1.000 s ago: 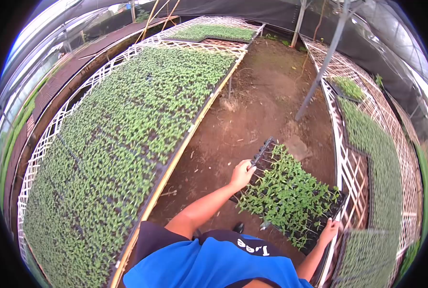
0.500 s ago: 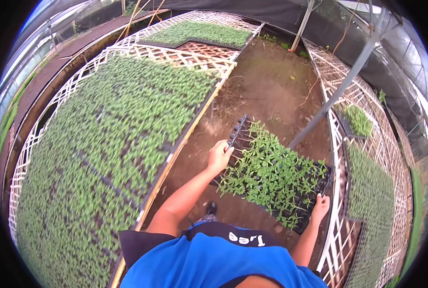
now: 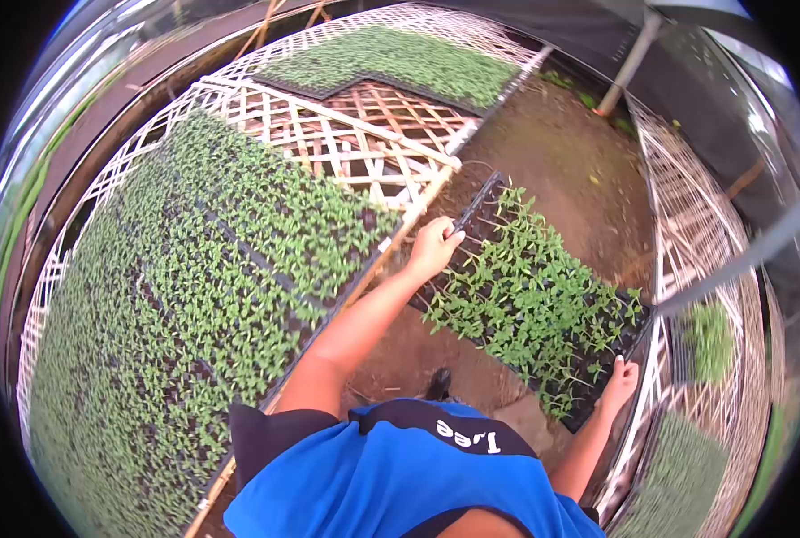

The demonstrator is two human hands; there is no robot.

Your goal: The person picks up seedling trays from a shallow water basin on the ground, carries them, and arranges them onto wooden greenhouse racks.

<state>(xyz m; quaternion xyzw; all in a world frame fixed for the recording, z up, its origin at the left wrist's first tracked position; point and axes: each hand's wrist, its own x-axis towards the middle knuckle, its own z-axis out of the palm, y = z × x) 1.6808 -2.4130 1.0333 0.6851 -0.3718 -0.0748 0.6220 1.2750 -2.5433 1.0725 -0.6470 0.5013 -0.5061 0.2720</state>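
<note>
Between my two hands I hold a black seedling tray (image 3: 588, 394) over the dirt path, slanting down to the right. Green leafy seedlings (image 3: 534, 287) fill most of its cells, leaning in places over the rim. My left hand (image 3: 434, 247) is closed round the tray's left end, thumb on top. At the lower right corner, my right hand (image 3: 621, 381) grips the other end, its thumb showing at the edge. The fingers under the tray are hidden on both sides.
A wide lattice bench (image 3: 346, 134) covered with seedlings stands on my left, edged by a wooden rail (image 3: 391, 255). Another lattice bench (image 3: 687, 215) with trays runs along the right. A grey pole (image 3: 749, 260) slants in from the right. The dirt path (image 3: 579, 170) runs ahead between them.
The view has moved forward along the path and turned. The tray and both hands sit slightly further right in view, still gripped. The pole now appears further to the right.
</note>
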